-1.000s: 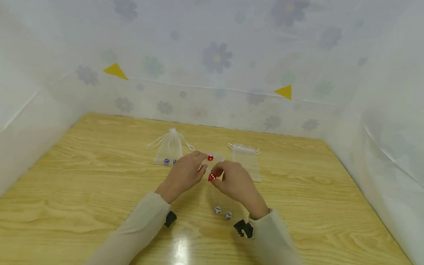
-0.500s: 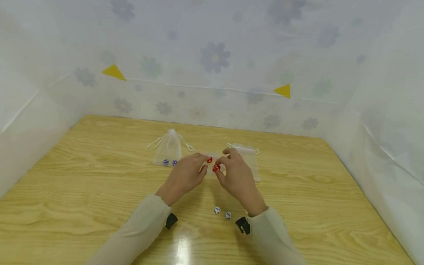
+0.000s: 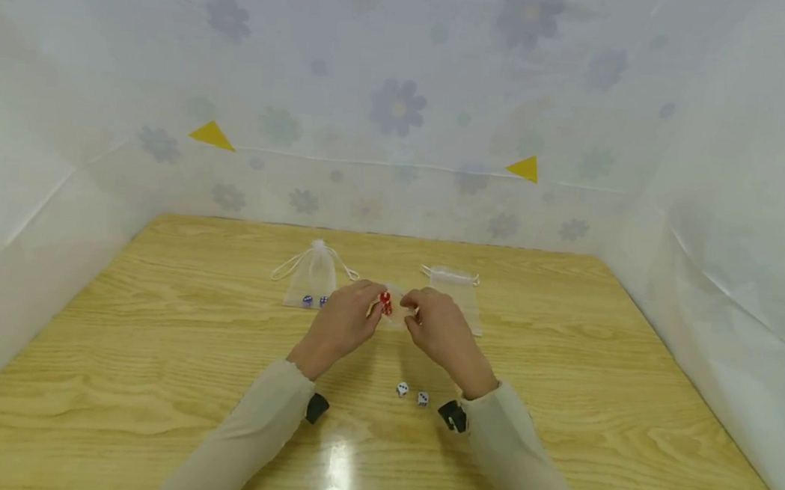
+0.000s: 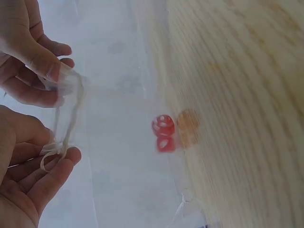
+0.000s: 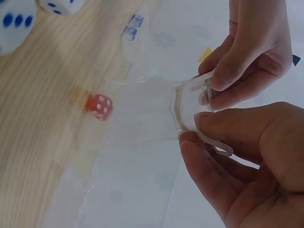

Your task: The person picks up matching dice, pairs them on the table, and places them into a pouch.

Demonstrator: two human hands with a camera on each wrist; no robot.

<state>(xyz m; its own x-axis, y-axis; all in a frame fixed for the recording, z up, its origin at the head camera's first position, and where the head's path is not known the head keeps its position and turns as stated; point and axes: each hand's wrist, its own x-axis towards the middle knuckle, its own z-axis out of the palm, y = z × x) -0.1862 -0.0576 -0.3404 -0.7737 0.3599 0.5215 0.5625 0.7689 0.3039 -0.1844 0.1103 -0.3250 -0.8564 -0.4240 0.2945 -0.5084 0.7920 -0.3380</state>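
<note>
Left hand (image 3: 339, 317) and right hand (image 3: 443, 326) pinch the bag (image 4: 118, 110) at opposite sides of its mouth, its long axis running down from the grip to two red dice (image 4: 164, 127) at the bottom end, which look a bit nearer the left hand.

Soft light, glare on tabletop (image 3: 339, 452), red dice (image 4: 163, 128) blurred in wrist views
</note>
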